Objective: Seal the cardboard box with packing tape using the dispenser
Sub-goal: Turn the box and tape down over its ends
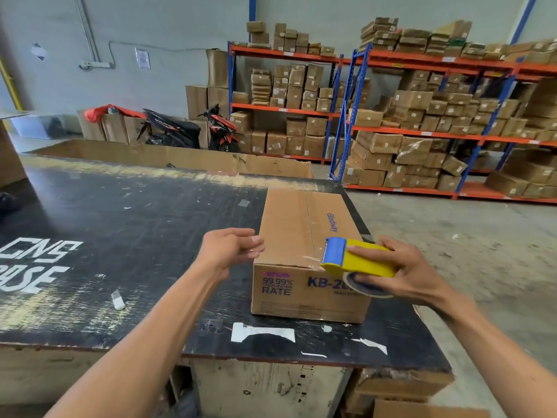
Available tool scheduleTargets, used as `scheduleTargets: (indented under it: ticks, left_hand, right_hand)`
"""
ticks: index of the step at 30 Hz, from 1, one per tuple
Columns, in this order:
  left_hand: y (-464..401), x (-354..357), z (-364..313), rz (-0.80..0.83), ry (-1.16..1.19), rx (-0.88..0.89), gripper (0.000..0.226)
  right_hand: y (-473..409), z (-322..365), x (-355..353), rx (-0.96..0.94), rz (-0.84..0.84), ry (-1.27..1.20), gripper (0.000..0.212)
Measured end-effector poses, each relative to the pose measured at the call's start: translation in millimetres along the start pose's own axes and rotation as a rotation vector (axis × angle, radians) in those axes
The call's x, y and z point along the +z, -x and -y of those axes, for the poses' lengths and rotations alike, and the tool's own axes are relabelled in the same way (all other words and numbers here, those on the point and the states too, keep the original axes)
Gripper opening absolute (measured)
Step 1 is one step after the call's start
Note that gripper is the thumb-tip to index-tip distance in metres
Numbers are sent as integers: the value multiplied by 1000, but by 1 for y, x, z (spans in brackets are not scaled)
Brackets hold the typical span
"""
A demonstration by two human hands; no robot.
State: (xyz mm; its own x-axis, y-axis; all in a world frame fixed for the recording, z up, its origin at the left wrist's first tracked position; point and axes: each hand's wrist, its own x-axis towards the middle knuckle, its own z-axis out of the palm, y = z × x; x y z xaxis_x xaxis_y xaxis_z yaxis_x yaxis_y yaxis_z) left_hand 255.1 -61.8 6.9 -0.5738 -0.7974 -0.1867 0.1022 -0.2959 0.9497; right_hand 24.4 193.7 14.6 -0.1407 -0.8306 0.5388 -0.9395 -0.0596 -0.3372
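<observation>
Basically, seam: box (304, 251) runs lengthwise away from the person.
Right hand (404, 273) grip: wrapped round dispenser (355, 259) at near edge.
Left hand (232, 247) grip: loosely open, empty, just beside box.

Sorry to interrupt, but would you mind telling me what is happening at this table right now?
A person is taping shut a brown cardboard box on the scuffed black table. Their right hand grips a yellow and blue tape dispenser at the near end of the box's top seam, where a bit of clear tape shows. The left hand hovers open beside the box's left edge, holding nothing.
</observation>
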Motion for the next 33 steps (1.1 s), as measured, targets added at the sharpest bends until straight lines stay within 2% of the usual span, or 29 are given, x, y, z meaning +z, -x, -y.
scheduleTargets:
  ticks: [3,6,9,16,26,29,33]
  left_hand:
    - [3,2,18,-30,-161,137,26]
    - [3,10,52,-145,-286,251,23]
    - [-1,10,73,-276,-388,320,30]
    - [-15,11,83,-307,-354,326,35]
    - [-34,7,92,-283,-364,327,36]
    - [-33,7,91,-267,-382,315,47]
    - [-33,-3,80,-220,-425,291,83]
  right_hand:
    - [-7,-8,-11,-13,115,149,53]
    - [-16,-12,-5,-49,214,339,53]
    - [-20,-11,3,-69,260,422,53]
    - [-25,-9,23,-83,306,486,52]
    - [-27,-9,28,-120,280,466,51]
    - [-29,-10,29,-117,293,468,50]
    - [-33,-10,32,-100,311,473,50]
